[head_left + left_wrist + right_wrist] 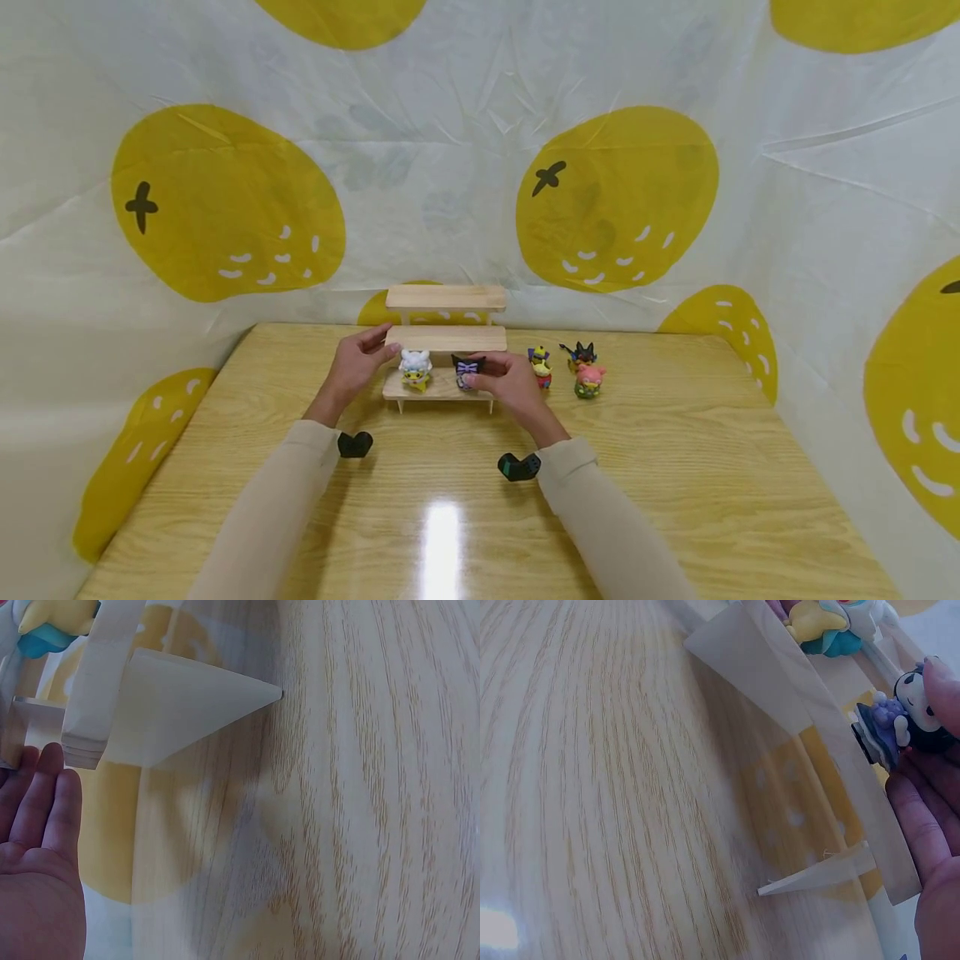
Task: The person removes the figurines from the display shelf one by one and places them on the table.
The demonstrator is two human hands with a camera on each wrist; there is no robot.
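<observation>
A three-tier wooden shelf stand (446, 337) stands on the table. My right hand (513, 385) pinches a black-and-purple figurine (467, 372) between thumb and fingers at the right part of the lowest tier. In the right wrist view the figurine (900, 720) is tilted, its base close to the tier's front edge; whether it touches the wood I cannot tell. At the stand's left end is my left hand (358, 364), its fingers (45, 799) straight against or beside the tier ends. A white-hooded yellow figurine (416, 371) stands on the lowest tier's left part.
Right of the stand, several small figurines are on the table: a yellow-and-red one (540, 371), a dark-eared one (582, 356) and a pink-topped one (589, 382). Behind hangs a white cloth (435, 192) printed with yellow fruit. The wooden table (660, 467) extends toward me.
</observation>
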